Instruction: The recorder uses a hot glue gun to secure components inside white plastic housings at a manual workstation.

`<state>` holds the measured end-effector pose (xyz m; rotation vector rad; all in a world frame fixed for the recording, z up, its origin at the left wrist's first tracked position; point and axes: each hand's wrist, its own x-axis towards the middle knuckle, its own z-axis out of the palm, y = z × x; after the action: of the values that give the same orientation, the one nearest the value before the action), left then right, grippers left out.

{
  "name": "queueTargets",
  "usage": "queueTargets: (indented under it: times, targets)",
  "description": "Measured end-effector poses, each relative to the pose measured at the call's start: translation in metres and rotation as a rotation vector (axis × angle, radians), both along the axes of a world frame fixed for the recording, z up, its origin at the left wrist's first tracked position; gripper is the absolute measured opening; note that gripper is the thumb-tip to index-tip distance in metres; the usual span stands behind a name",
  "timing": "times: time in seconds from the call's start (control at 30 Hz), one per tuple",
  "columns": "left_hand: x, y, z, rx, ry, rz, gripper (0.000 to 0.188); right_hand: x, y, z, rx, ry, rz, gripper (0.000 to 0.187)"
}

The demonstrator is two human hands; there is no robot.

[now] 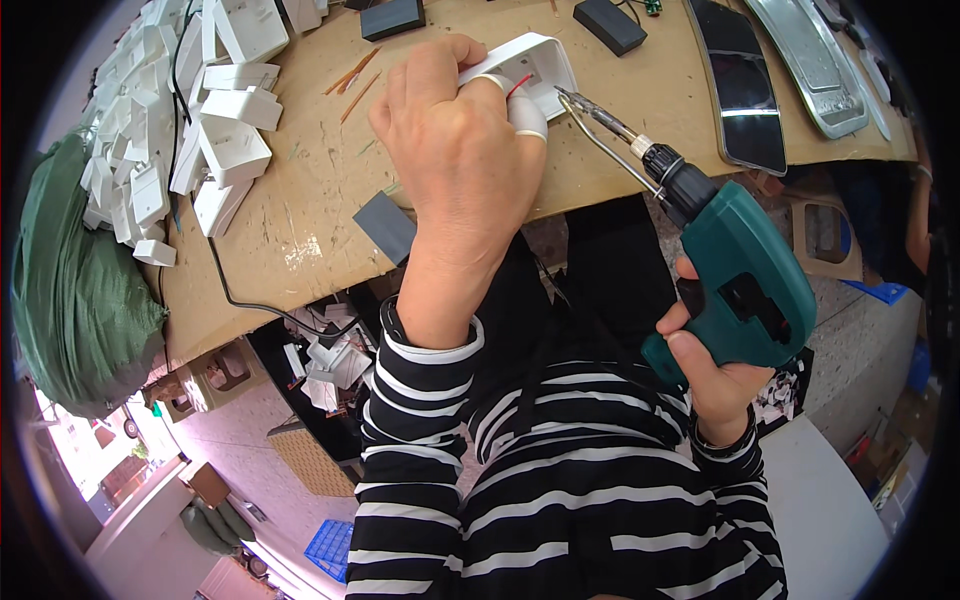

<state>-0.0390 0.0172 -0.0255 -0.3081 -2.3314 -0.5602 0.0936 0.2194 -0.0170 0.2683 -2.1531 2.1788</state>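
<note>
My left hand (450, 145) is closed on a white plastic housing (545, 55) near the table's front edge. White finger covers sit on some of its fingertips. A short red wire (520, 86) shows inside the housing, beside those fingers. In my right hand (705, 375) is a green soldering gun (750, 265), gripped by its handle. Its metal tip and the thin tube beside it point left and reach the housing's open side. Whether the tip touches anything inside cannot be made out. What the left fingertips pinch within is partly hidden.
White plastic housings (235, 150) are heaped at the left by a green sack (75, 290). Dark blocks lie at the back and front (385, 226) of the brown table. A glossy black slab (740, 90) and a metal tray (805, 70) lie right. A black cable (240, 304) hangs over the edge.
</note>
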Motion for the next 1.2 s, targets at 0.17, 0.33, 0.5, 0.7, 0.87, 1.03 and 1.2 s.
queueTargets:
  times: [0.17,0.33,0.5,0.7,0.87,1.03,1.2]
  targets:
    - [0.001,0.000,0.000,0.009,-0.005,0.000,0.008,-0.001,-0.002,-0.002,-0.002,-0.037,-0.008,0.068]
    - [0.000,-0.001,-0.001,-0.005,0.015,-0.005,0.008,-0.008,-0.005,0.001,0.009,-0.041,0.000,0.068]
    - [0.000,0.000,-0.001,0.000,0.009,-0.001,0.008,-0.014,-0.008,0.010,0.001,-0.080,-0.040,0.055]
    - [0.001,-0.001,-0.001,0.006,0.006,-0.004,0.008,-0.018,-0.009,0.013,0.019,-0.084,-0.045,0.053]
    - [0.000,-0.002,-0.003,0.030,-0.001,-0.018,0.007,-0.020,-0.010,0.014,0.055,-0.076,-0.039,0.049]
    - [0.000,-0.002,-0.002,0.027,0.000,-0.019,0.007,-0.021,-0.004,0.011,0.123,-0.075,0.019,0.061]
    - [0.000,-0.002,-0.002,0.024,0.012,-0.021,0.008,-0.021,-0.004,0.011,0.145,-0.078,0.010,0.060]
